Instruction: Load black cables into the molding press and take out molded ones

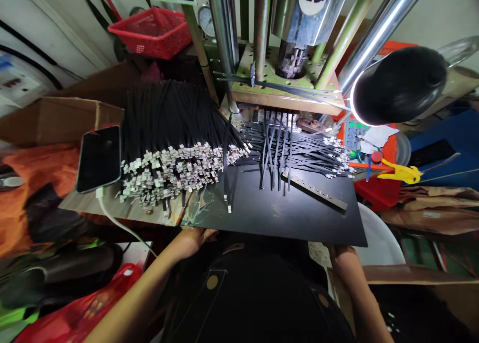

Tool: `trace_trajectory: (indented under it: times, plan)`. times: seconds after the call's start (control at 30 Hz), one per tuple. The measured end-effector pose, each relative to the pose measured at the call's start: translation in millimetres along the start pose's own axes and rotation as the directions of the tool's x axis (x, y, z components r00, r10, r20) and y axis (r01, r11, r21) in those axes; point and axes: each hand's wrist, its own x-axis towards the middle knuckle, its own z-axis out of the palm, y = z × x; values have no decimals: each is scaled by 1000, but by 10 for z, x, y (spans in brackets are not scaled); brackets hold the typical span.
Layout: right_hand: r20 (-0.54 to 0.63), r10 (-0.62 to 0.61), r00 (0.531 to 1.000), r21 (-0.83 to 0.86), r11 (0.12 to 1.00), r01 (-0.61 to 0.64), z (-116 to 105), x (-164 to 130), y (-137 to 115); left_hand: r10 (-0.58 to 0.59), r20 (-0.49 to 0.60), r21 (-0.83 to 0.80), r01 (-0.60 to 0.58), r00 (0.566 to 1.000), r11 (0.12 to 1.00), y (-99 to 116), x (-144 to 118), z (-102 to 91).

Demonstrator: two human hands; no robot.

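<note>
Both hands sit at the near edge of the black work board [277, 208], mostly hidden beneath it: the left hand [191, 241] shows only its wrist and the heel of the palm at the board's left front corner, and the right hand [343, 256] is tucked under the right front corner, so whether the fingers are curled around the edge or lying flat under it cannot be told. The board lies in front of a vertical press [284, 79], bridging the wooden bench top [112, 206] on its left. On it, a few black cables [275, 153] hang straight down from the press plate with their metal ends toward the person, and a single loose cable [225, 168] lies just left of them. A metal strip [316, 186] rests at a slant to their right. A large stack of cables with metal connectors [168, 143] sits on the bench top to the left, and a flatter fan of cables [310, 151] lies at the back right, near the lamp [398, 86]. A phone [99, 158] leans beside the big stack. Judging from the grip points, any shifting of the board would go best with both corners kept level and moved together, slowly, since a tilt could send the loose cable and the strip sliding toward the lap, and a jerk could tug the cables hanging from the press.
</note>
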Motion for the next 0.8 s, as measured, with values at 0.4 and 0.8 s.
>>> trace_trajectory:
  times: [0.4, 0.8]
  plan:
    - [45, -277, 960, 441, 868, 230, -1144, 181, -657, 172, -220, 107, -152, 960, 983, 1000, -514, -331]
    - [-337, -494, 801, 75, 835, 546, -1125, 1088, -937, 225, -472, 286, -93, 853, 954, 1128, -121, -406]
